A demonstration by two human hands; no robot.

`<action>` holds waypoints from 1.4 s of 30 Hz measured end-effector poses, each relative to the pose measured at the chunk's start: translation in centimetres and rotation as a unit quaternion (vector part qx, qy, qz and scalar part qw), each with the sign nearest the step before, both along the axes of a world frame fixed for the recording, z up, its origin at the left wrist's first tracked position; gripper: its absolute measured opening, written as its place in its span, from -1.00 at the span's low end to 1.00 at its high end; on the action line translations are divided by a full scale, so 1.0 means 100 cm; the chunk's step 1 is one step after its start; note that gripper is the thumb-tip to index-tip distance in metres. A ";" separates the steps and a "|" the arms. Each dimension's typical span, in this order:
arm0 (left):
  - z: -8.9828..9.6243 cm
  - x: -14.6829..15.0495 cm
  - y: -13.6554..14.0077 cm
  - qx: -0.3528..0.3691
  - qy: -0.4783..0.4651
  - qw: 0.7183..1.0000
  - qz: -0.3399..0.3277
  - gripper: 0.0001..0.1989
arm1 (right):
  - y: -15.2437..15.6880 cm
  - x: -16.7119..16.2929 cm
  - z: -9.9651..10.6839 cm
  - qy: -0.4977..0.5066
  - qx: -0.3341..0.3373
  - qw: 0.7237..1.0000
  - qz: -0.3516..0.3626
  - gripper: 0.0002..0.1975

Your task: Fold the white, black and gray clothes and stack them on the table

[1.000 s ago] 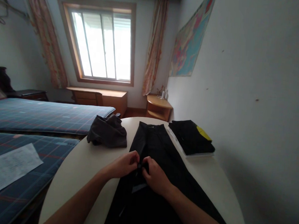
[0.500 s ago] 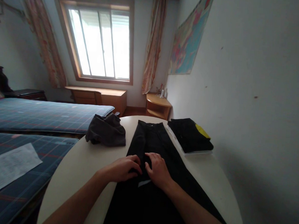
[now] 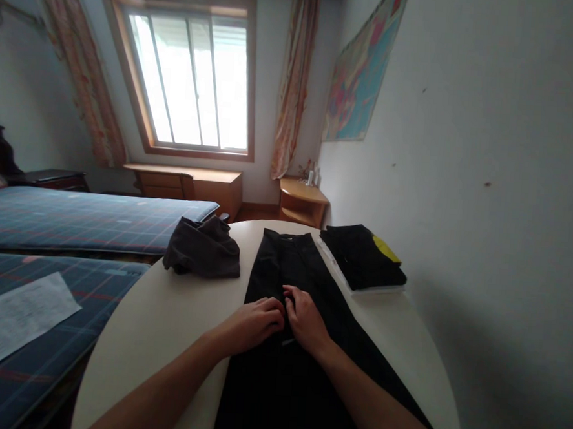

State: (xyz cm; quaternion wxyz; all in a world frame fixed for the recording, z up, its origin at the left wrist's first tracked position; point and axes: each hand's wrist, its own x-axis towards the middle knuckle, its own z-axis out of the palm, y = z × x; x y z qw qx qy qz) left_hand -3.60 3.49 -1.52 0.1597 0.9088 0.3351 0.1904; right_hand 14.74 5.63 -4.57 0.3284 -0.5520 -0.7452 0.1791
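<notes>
A bedroom is showing here, with a bright window [image 3: 188, 79] at the back, patterned curtains [image 3: 295, 79] beside it and a map [image 3: 363, 70] hanging on the wall. In front, a round pale table [image 3: 164, 317] is carrying a pair of black trousers [image 3: 288, 266], which are lying flat along the middle and running off the bottom edge of the view, so the far part of them is cut off. The left hand [image 3: 255, 322] and the right hand [image 3: 306, 319] are resting side by side on the dark cloth, fingers curled down onto it; whether they are pinching a fold or only pressing is hard to make out against the black. A crumpled dark grey garment [image 3: 202, 255] is sitting just left of the trousers. A folded black stack [image 3: 361, 258] with a yellow patch is lying to the right. A white sheet of paper [image 3: 13, 321] is lying on the plaid bed [image 3: 73, 211].
</notes>
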 end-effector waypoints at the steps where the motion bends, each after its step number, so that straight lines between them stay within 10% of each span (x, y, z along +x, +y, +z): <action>1: 0.000 0.001 -0.001 0.001 0.015 1.000 -0.013 -0.80 | 0.001 0.001 -0.001 0.008 0.002 1.000 0.001 -0.63; 23: -0.006 0.015 0.001 0.050 0.032 0.998 -0.035 -0.82 | 0.088 -0.018 0.016 -0.114 -0.032 0.993 -0.013 -0.60; 42: -0.012 0.020 -0.002 0.086 0.050 0.993 -0.069 -0.81 | 0.082 0.028 0.003 -0.201 -0.006 0.976 0.085 -0.51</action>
